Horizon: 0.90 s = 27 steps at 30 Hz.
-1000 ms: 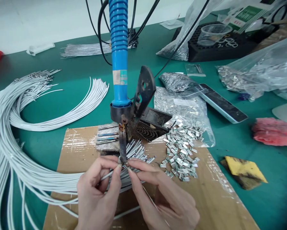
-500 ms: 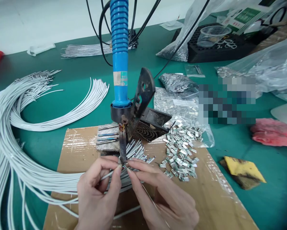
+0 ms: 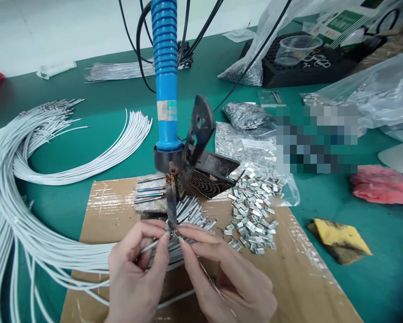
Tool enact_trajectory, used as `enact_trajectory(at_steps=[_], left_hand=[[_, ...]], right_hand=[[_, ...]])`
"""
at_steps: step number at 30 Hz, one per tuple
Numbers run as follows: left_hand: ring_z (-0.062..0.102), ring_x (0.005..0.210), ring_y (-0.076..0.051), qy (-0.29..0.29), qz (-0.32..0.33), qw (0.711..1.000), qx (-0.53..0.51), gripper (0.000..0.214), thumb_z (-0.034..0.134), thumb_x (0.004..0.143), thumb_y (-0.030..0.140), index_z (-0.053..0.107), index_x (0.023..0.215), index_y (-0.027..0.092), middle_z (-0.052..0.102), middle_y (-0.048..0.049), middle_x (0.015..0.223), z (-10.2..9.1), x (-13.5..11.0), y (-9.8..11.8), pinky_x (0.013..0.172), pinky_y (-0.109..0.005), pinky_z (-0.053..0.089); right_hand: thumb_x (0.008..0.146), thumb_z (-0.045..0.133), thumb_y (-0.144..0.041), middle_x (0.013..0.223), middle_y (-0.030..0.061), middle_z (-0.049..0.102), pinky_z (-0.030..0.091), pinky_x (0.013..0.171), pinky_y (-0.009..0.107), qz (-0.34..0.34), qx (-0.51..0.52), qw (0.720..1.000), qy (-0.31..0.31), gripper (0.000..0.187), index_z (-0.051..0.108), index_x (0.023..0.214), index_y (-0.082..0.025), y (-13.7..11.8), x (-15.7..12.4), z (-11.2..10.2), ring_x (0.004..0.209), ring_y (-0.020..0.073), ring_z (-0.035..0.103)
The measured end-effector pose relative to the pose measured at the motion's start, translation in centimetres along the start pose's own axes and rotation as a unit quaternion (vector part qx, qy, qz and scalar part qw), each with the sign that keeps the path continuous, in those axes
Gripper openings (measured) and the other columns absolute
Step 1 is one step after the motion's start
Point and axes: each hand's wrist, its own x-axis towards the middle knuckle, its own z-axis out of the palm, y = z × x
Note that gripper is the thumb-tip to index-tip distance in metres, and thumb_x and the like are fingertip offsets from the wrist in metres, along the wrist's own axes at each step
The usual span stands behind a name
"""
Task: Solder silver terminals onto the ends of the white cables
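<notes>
A blue-handled soldering iron point(image 3: 166, 89) points straight down, and its dark tip point(image 3: 171, 204) reaches the spot where my fingertips meet. My left hand point(image 3: 137, 271) is closed, pinching a white cable point(image 3: 149, 247) just left of the tip. Close on the right side, my right hand point(image 3: 233, 280) is closed too, with thin solder wire point(image 3: 206, 272) running out of its fingers across the palm. A tiny metal piece shows between the fingertips under the tip; its shape is too small to make out. White cable ends point(image 3: 191, 211) lie bunched behind my hands.
Cardboard point(image 3: 107, 202) covers the green table. Small metal connectors point(image 3: 253, 224) are piled at right, beside a yellow sponge point(image 3: 342, 240). Long white cables point(image 3: 53, 224) curve in from the left. A black metal bracket point(image 3: 201, 130) stands by the iron; plastic bags point(image 3: 244, 143) lie behind.
The whole view has shifted slightly left. Both hands keep nearly the same pose at the iron's tip.
</notes>
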Motion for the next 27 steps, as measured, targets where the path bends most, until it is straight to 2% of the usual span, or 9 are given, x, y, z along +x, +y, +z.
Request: enact_trajectory(at_steps=[5, 10, 15, 17, 19, 21, 23, 25, 27], left_hand=[[0.078, 0.082, -0.026, -0.01, -0.017, 1.0, -0.005, 0.015, 0.082, 0.08, 0.029, 0.072, 0.071, 0.021, 0.079, -0.0085, 0.084, -0.1, -0.2, -0.1, 0.055, -0.023, 0.062], [0.074, 0.088, -0.02, -0.02, -0.077, 0.995, -0.063, 0.013, 0.077, 0.082, 0.026, 0.072, 0.072, 0.022, 0.076, -0.0048, 0.088, -0.2, -0.9, -0.3, 0.06, -0.014, 0.056], [0.071, 0.073, -0.014, -0.02, -0.094, 0.993, -0.063, 0.013, 0.078, 0.082, 0.025, 0.071, 0.071, 0.021, 0.075, -0.0036, 0.09, -0.6, -1.9, -1.1, 0.055, -0.012, 0.05], [0.069, 0.069, -0.013, -0.021, -0.091, 0.994, -0.052, 0.014, 0.076, 0.084, 0.028, 0.072, 0.072, 0.021, 0.074, -0.0036, 0.089, -0.9, -2.3, -1.4, 0.055, -0.014, 0.05], [0.07, 0.07, -0.014, -0.028, -0.079, 0.996, -0.042, 0.014, 0.075, 0.087, 0.029, 0.072, 0.075, 0.022, 0.075, -0.0033, 0.09, -1.3, -2.6, -1.8, 0.058, -0.015, 0.053], [0.072, 0.073, -0.015, -0.052, -0.039, 0.998, -0.018, 0.014, 0.073, 0.09, 0.026, 0.073, 0.076, 0.023, 0.076, -0.0022, 0.088, -1.9, -2.8, -2.2, 0.06, -0.015, 0.054], [0.074, 0.075, -0.016, -0.118, 0.053, 0.991, 0.034, 0.014, 0.071, 0.091, 0.018, 0.074, 0.079, 0.025, 0.077, -0.0008, 0.084, -2.7, -2.9, -2.7, 0.064, -0.017, 0.056], [0.075, 0.078, -0.017, -0.21, 0.173, 0.957, 0.098, 0.018, 0.071, 0.088, 0.009, 0.076, 0.085, 0.026, 0.078, -0.0006, 0.084, -3.7, -3.1, -3.4, 0.073, -0.022, 0.058], [0.075, 0.077, -0.017, -0.264, 0.245, 0.923, 0.138, 0.021, 0.073, 0.085, 0.005, 0.076, 0.091, 0.025, 0.079, -0.0024, 0.089, -4.9, -3.6, -4.5, 0.075, -0.023, 0.06]], right_hand=[[0.085, 0.07, 0.001, 0.088, 0.0021, 0.082, 0.068, 0.083, 0.031, 0.013, 0.003, 1.0, 0.011, 0.025, 0.072, 0.088, -0.024, -0.1, -0.1, -0.1, 0.081, 0.0185, 0.08], [0.088, 0.07, -0.003, 0.095, 0.003, 0.082, 0.065, 0.079, 0.024, 0.055, 0.032, 0.998, -0.02, 0.02, 0.069, 0.087, -0.022, -0.2, -0.6, -0.8, 0.083, 0.0159, 0.079], [0.097, 0.07, -0.022, 0.074, -0.0023, 0.072, 0.061, 0.071, 0.017, 0.185, 0.099, 0.974, 0.088, 0.008, 0.073, 0.09, -0.023, 1.1, -0.4, -3.6, 0.069, 0.0109, 0.072], [0.1, 0.066, -0.037, 0.074, 0.0019, 0.074, 0.063, 0.069, 0.022, 0.216, 0.196, 0.95, 0.115, 0.026, 0.08, 0.085, -0.021, 2.2, -0.1, -5.4, 0.069, 0.014, 0.072], [0.101, 0.058, -0.048, 0.087, 0.0104, 0.082, 0.065, 0.074, 0.029, 0.248, 0.258, 0.926, 0.121, 0.042, 0.086, 0.092, -0.018, 3.3, -0.1, -7.2, 0.079, 0.0201, 0.077], [0.103, 0.052, -0.049, 0.09, 0.0133, 0.083, 0.065, 0.073, 0.03, 0.276, 0.262, 0.917, 0.118, 0.048, 0.087, 0.096, -0.016, 4.2, -0.5, -8.6, 0.079, 0.0211, 0.078], [0.103, 0.053, -0.049, 0.081, 0.011, 0.082, 0.063, 0.066, 0.026, 0.284, 0.234, 0.923, 0.113, 0.048, 0.087, 0.093, -0.017, 4.7, -1.0, -9.6, 0.07, 0.018, 0.076], [0.102, 0.055, -0.051, 0.073, 0.009, 0.08, 0.061, 0.062, 0.024, 0.272, 0.201, 0.936, 0.101, 0.048, 0.087, 0.089, -0.018, 5.0, -1.7, -10.1, 0.064, 0.0169, 0.074], [0.102, 0.055, -0.052, 0.072, 0.009, 0.08, 0.061, 0.06, 0.025, 0.264, 0.181, 0.943, 0.086, 0.049, 0.087, 0.086, -0.019, 5.1, -2.2, -10.4, 0.063, 0.0176, 0.073]])
